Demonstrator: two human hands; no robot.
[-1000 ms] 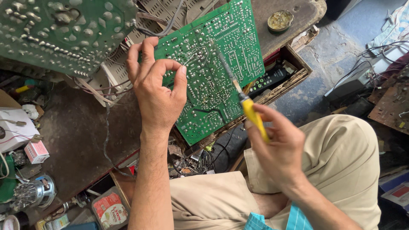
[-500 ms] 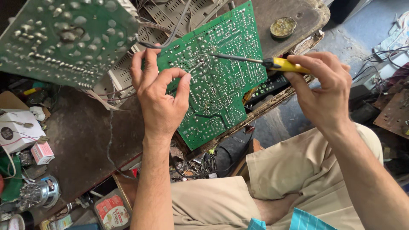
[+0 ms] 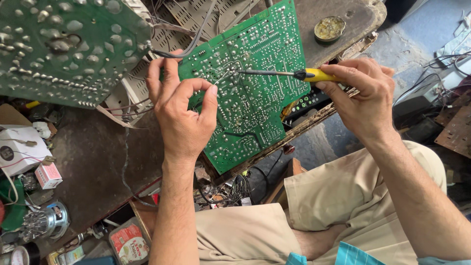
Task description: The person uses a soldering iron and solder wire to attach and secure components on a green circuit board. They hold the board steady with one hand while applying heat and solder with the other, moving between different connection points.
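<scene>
On the workbench's near edge, your green circuit board [image 3: 250, 93] lies solder side up, tilted across the dark wooden top [image 3: 93, 162] with its lower corner hanging past the edge. Your right hand [image 3: 360, 95] is closed around the yellow handle of a soldering iron [image 3: 294, 74], whose thin metal tip reaches left onto the board's solder joints. Your left hand [image 3: 181, 110] rests at the board's left edge, fingers curled, thumb and forefinger pinched on a thin strand of solder wire [image 3: 222, 77] that meets the iron's tip. Above your left hand, grey wires run to a second, larger green board [image 3: 64, 46] tilted at the upper left. A small round tin [image 3: 329, 28] sits on the bench beyond the iron. Left of the bench's bare patch lie a white box [image 3: 17, 149] and a small pink carton [image 3: 48, 175].
</scene>
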